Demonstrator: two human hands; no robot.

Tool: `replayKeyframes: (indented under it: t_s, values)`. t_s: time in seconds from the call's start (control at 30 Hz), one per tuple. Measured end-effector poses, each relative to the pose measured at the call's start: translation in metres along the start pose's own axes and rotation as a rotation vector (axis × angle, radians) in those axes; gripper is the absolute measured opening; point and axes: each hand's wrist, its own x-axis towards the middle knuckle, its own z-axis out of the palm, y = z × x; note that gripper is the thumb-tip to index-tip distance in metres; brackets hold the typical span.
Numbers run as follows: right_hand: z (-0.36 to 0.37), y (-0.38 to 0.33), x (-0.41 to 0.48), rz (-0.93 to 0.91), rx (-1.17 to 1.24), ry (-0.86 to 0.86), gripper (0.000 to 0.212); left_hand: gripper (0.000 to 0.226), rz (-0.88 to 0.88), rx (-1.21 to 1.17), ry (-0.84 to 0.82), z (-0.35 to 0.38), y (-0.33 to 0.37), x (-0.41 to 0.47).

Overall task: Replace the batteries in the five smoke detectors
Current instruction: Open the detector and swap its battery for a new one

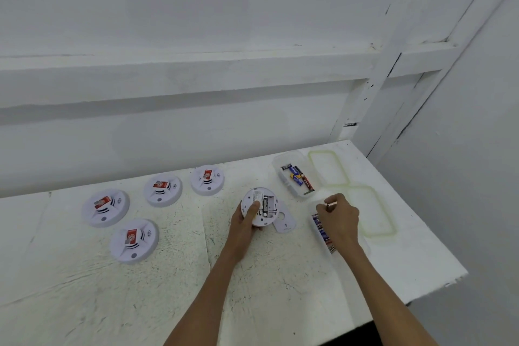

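Observation:
My left hand (246,219) grips a white smoke detector (262,205) turned back-side up, its battery bay open with one battery in it. Its detached backplate (285,222) lies just right of it on the table. My right hand (338,216) pinches a battery (331,204) above a clear box of new batteries (323,233), which the hand partly hides. A second clear box (295,177) further back holds several loose batteries. Several other smoke detectors lie face up at the left, for example one (105,207) and another (134,240), each with a red label.
Two clear lids (328,167) (373,211) lie at the table's right side. The white table (168,289) ends at a right edge close to the lids, and a white wall stands behind it.

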Motion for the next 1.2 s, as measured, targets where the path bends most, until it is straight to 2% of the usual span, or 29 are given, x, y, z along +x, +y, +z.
replayKeyframes:
  t_s: [0.13,0.3,0.5,0.7,0.8,0.97,1.13,1.2]
  values:
    - [0.004,0.019,0.001,0.069,-0.110,-0.024,0.008,0.034,-0.019,-0.025,0.004,-0.001,-0.001,0.001]
    - [0.012,0.012,0.000,0.026,-0.174,-0.002,0.010,0.036,-0.034,-0.056,0.000,-0.001,-0.001,0.002]
    - [0.022,-0.024,-0.010,-0.257,-0.092,0.000,0.003,0.035,-0.037,-0.101,-0.006,0.000,0.000,0.001]
    - [0.049,-0.046,-0.011,-0.621,-0.112,-0.267,0.019,0.037,-0.027,-0.125,-0.004,0.000,0.000,0.002]
    - [0.054,-0.051,-0.010,-0.688,-0.179,-0.405,0.021,0.036,-0.020,-0.132,-0.002,0.000,0.000,0.002]
    - [0.049,-0.056,-0.008,-0.781,-0.302,-0.504,0.021,0.037,-0.007,-0.097,-0.006,0.000,0.001,0.002]
    - [0.052,-0.057,-0.005,-0.914,-0.468,-0.535,0.021,0.035,0.042,-0.042,-0.026,-0.001,0.001,0.000]
    - [0.057,-0.057,-0.007,-1.007,-0.520,-0.521,0.029,0.036,0.047,-0.023,-0.032,-0.001,0.001,-0.001]
